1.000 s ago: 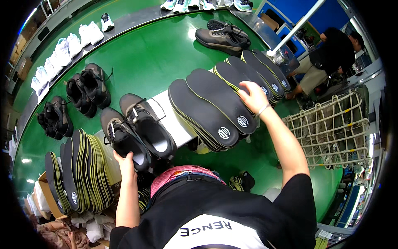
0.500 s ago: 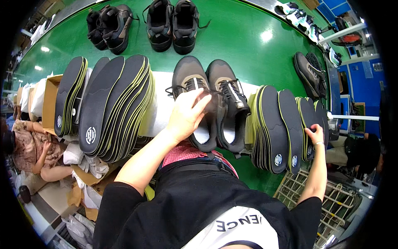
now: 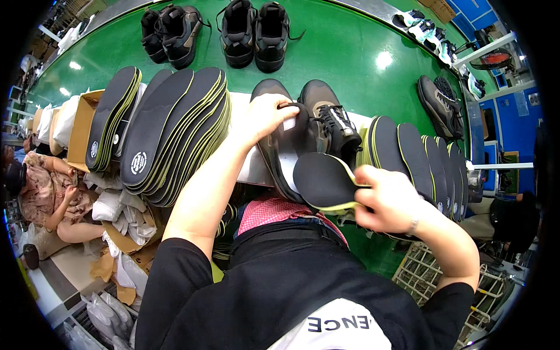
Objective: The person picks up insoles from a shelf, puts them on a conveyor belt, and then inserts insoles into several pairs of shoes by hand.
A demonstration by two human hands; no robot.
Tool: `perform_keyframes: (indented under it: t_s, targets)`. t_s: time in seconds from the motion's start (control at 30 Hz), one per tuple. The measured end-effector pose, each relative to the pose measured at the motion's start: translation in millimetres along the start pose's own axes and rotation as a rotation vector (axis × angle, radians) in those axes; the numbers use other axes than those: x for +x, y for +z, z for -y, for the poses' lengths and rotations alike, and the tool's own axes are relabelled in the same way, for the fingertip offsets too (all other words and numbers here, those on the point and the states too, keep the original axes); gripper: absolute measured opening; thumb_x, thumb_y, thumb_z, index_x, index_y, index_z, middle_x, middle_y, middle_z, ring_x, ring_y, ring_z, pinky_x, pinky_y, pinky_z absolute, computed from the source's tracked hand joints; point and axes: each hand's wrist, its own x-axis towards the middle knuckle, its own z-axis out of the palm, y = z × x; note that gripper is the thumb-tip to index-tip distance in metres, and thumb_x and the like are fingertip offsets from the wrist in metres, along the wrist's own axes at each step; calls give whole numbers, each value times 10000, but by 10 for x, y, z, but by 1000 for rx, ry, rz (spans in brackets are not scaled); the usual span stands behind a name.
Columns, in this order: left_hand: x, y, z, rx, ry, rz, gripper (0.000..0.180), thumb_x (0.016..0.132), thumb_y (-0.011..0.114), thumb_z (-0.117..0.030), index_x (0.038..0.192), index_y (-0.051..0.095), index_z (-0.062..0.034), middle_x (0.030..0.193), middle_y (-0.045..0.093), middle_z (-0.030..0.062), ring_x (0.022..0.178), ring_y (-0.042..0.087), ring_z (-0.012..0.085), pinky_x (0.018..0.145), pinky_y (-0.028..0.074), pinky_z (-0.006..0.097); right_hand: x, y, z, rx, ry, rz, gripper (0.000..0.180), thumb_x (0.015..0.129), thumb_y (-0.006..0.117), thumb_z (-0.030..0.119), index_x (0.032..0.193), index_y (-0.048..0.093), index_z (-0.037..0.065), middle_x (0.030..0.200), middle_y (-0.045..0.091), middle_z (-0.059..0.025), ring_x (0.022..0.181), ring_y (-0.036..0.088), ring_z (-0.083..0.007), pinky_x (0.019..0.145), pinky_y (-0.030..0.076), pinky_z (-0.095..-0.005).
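In front of me stand two dark brown and black shoes, side by side with their toes pointing away. My left hand (image 3: 272,118) pinches the tongue of the left shoe (image 3: 270,88) and holds it up, so the opening shows. Close over the heel end of that shoe, my right hand (image 3: 386,201) grips a black insole (image 3: 321,182) with a yellow-green edge, which is bent. The right shoe (image 3: 341,122), laced, stands next to it, its heel end partly hidden behind the insole.
Stacked insoles stand to the left (image 3: 153,129) and right (image 3: 385,143) of the shoes. More shoes (image 3: 255,35) are on the green table (image 3: 338,46) farther off, and one pair (image 3: 437,105) is at the right. A seated person (image 3: 49,186) is at far left, near a cardboard box (image 3: 83,129).
My right hand has come from the right-hand insoles to the left shoe, bringing an insole. My left hand has moved from the laces to the tongue and lifted it. The view has shifted slightly.
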Motion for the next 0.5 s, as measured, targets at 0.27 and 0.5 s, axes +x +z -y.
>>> perform_keyframes:
  t_s: [0.27,0.5]
  targets:
    - [-246,60,39,-35,-80,-128,301,753,619,-235,896,614,30,775,637,84,688,573,110,648,451,252,537,373,243,-176,170,199,142,645,571,131,670,611,-3,879,506,-156,692,569,-283,607,480,-380]
    - [-306,122,-6,-46,-97,-197,299,750,621,-241,890,615,23,788,638,106,725,583,121,685,447,258,1182,1127,272,-97,565,-19,174,735,527,156,791,617,19,956,480,-155,839,564,-281,669,483,-356]
